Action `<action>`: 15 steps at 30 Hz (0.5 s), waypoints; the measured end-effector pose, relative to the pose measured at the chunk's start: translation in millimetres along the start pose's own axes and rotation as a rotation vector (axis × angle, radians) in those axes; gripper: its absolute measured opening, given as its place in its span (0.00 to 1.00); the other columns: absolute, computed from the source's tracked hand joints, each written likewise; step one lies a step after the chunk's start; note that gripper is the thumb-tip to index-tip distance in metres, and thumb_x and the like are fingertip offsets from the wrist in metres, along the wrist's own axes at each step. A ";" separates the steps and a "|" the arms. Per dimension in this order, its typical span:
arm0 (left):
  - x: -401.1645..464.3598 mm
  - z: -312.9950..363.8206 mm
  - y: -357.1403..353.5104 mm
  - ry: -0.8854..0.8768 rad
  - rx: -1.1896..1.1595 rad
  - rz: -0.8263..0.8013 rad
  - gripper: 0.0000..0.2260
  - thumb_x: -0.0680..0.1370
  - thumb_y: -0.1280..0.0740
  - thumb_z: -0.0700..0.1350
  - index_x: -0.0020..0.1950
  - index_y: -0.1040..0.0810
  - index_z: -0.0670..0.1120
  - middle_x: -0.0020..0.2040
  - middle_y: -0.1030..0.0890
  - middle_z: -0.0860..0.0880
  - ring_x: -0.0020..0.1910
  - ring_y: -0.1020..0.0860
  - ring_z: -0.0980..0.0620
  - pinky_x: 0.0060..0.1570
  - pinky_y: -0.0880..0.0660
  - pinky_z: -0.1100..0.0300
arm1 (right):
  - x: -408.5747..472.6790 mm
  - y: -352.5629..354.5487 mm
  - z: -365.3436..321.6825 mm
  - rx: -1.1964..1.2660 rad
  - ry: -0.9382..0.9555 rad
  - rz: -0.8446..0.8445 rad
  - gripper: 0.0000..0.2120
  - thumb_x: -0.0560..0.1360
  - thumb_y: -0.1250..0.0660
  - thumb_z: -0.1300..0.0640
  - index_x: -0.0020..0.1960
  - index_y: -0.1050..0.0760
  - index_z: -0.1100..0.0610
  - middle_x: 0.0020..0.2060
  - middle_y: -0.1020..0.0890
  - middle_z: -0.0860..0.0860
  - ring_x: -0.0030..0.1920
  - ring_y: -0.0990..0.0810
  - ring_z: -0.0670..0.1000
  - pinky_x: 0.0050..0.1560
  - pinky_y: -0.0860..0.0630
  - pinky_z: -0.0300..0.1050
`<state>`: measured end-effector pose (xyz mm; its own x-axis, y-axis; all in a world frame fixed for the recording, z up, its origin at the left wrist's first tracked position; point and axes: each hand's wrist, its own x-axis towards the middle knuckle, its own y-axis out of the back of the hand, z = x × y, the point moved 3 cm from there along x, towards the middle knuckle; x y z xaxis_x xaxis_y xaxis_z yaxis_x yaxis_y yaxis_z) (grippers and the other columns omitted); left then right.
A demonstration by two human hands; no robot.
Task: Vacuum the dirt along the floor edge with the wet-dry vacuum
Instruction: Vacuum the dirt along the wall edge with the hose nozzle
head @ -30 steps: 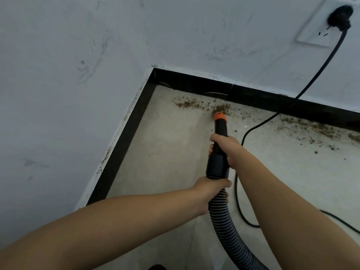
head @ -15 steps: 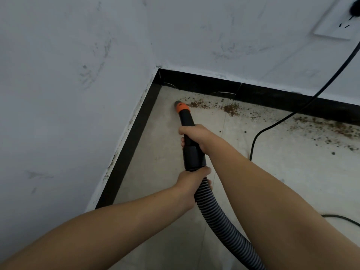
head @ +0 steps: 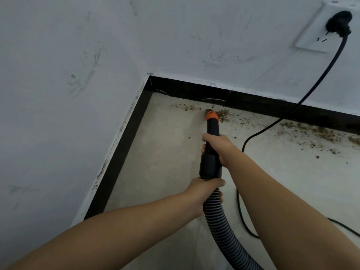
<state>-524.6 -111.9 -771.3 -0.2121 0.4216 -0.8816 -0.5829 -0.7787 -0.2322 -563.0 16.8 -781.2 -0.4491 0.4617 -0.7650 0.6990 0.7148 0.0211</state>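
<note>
**Nozzle at the skirting-board dirt line**

Head view. Nozzle tip (head: 212, 115), orange-collared, sits low at the floor (head: 165, 152), just beside the black skirting board (head: 253, 103) of the far wall, at the left end of a brown dirt band (head: 315, 131) that runs rightward along that edge. My right hand (head: 216, 148) is wrapped around the black wand (head: 211, 149), fingers curled over its upper part; my left hand (head: 206, 189) grips the ribbed hose (head: 220, 227) just behind the wand's cuff. Both forearms reach forward from the lower frame, the right one from the right side, the left one from the lower left, so the wand points away from me toward the wall. Scattered specks lie left of the tip; the densest dirt lies right of it. A black power cord (head: 319, 82) drops from a wall socket (head: 319, 30) and loops across the floor beside my right forearm.

To do this step well, I judge the tip should stay close to the floor and track slowly rightward along the board, the front hand steering and the rear hand feeding hose slack. Whether the tip touches the floor cannot be told. The cord loop lies near the sweep path and could snag.
</note>
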 end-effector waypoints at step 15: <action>11.1 22.9 40.2 -0.076 -0.184 0.142 0.05 0.75 0.30 0.39 0.46 0.26 0.40 0.32 0.23 0.44 0.28 0.25 0.49 0.31 0.25 0.58 | 15.4 -75.1 -23.9 -0.149 0.061 -0.218 0.07 0.74 0.34 0.64 0.50 0.31 0.61 0.32 0.25 0.55 0.28 0.25 0.52 0.32 0.24 0.44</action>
<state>-568.3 -127.9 -781.0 -0.3445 0.3300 -0.8789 -0.3921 -0.9012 -0.1847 -635.7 -17.3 -779.1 -0.6158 0.3159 -0.7218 0.4948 0.8680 -0.0423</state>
